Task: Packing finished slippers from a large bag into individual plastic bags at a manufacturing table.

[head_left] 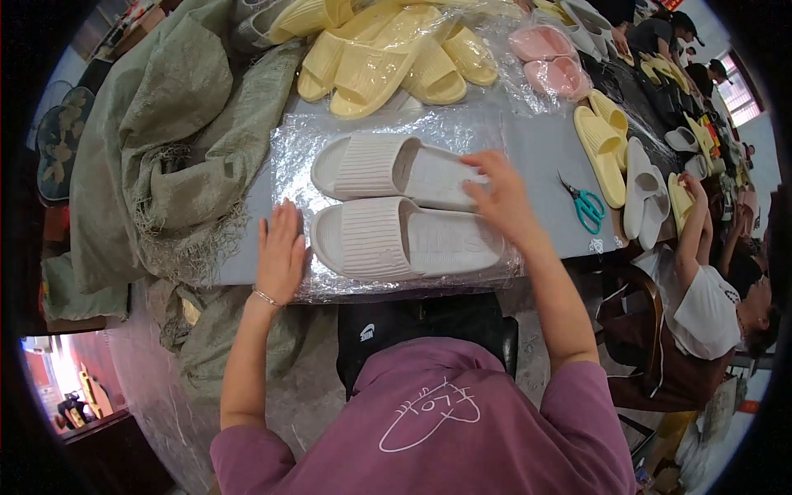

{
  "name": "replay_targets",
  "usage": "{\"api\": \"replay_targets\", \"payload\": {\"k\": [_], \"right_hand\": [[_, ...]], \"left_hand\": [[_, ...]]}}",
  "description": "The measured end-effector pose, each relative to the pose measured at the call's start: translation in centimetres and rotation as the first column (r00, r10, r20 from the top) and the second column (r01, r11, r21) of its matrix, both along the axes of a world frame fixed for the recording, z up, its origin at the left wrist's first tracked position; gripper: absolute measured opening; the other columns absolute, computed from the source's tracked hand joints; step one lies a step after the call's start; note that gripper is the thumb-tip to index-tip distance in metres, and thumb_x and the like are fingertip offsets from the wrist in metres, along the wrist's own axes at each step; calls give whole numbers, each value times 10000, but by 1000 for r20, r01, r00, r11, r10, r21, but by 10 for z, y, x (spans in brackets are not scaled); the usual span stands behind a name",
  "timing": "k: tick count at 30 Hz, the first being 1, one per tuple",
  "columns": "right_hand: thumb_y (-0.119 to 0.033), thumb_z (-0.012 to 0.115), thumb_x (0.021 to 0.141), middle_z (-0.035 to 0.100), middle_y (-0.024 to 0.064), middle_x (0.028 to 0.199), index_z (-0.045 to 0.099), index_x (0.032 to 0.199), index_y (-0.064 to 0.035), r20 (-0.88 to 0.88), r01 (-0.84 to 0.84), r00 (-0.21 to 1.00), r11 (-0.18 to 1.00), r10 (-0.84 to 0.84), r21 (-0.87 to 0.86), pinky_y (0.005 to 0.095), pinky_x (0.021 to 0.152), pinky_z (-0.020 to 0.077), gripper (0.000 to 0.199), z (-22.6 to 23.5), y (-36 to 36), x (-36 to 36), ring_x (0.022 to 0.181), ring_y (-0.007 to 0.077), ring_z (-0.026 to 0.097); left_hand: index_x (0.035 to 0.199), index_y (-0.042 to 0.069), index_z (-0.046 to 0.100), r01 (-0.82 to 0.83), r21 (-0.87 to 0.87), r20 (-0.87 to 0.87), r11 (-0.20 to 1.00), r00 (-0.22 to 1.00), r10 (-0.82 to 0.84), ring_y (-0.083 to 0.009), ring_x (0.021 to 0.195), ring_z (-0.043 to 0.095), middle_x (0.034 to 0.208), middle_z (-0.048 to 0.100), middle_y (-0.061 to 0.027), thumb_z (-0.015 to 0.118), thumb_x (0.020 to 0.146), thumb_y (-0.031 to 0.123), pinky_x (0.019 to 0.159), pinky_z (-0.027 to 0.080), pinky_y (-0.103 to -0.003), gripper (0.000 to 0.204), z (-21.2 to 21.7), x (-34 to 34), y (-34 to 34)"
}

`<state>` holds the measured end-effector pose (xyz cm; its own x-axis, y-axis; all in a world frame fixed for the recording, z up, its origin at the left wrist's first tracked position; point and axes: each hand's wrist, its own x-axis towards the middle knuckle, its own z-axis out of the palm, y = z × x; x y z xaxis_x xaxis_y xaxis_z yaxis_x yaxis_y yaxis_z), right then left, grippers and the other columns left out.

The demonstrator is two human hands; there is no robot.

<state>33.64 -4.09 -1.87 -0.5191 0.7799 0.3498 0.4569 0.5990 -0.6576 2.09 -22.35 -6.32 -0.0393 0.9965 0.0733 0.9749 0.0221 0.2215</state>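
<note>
Your left hand (281,252) lies flat, fingers together, on the clear plastic bag (289,157) just beside the toes of the white slippers (396,206); your right hand (499,198), fingers loosely spread, touches their heels. Keep the pair side by side, film held taut, on the grey table (536,148).

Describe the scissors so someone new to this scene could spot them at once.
On the grey table, look right of the white slippers under the right hand. The scissors lie alone on bare tabletop, left of the yellow slippers: the only teal-handled thing there.
</note>
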Motion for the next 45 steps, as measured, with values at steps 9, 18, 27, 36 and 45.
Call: {"api": "replay_targets", "payload": {"k": [9,18,27,36,45], "right_hand": [[-110,669,731,609,39,821,682,818,-93,64,119,989,967,-137,227,374,817,382,89,-31,16,27,890,260,500],[-130,686,716,599,26,762,684,759,-86,169,68,981,983,-98,172,367,810,386,61,-30,29,18,855,237,499],[-154,694,695,628,61,767,685,711,-85,469,8,883,1000,-21,30,390,791,417,72,-20,48,7,880,268,515],[-94,657,745,581,32,831,631,881,-81,184,-38,983,968,-8,249,373,807,370,139,-37,26,26,869,237,511],[-124,689,725,583,27,796,657,744,-75,83,-28,997,973,9,230,363,760,390,62,-36,29,23,844,234,521]], "left_hand": [[1408,-8,258,145,306,143,941,970,-196,-346,1378,185,1463,249,-208,444,929,314,1117,71,-481,606,61,72,81],[1427,45,242,95,213,235,972,961,-146,-310,1375,211,1461,266,-188,485,885,350,1117,92,-469,668,33,93,98],[1429,56,240,89,222,220,971,966,-139,-303,1373,214,1464,265,-167,480,875,335,1120,84,-458,665,31,93,98],[1429,54,240,92,215,224,972,964,-141,-298,1375,212,1465,267,-162,482,872,330,1120,82,-455,667,34,93,98],[1430,60,242,93,213,227,973,964,-142,-294,1373,219,1463,271,-160,492,866,325,1121,82,-455,671,34,92,97]]}}
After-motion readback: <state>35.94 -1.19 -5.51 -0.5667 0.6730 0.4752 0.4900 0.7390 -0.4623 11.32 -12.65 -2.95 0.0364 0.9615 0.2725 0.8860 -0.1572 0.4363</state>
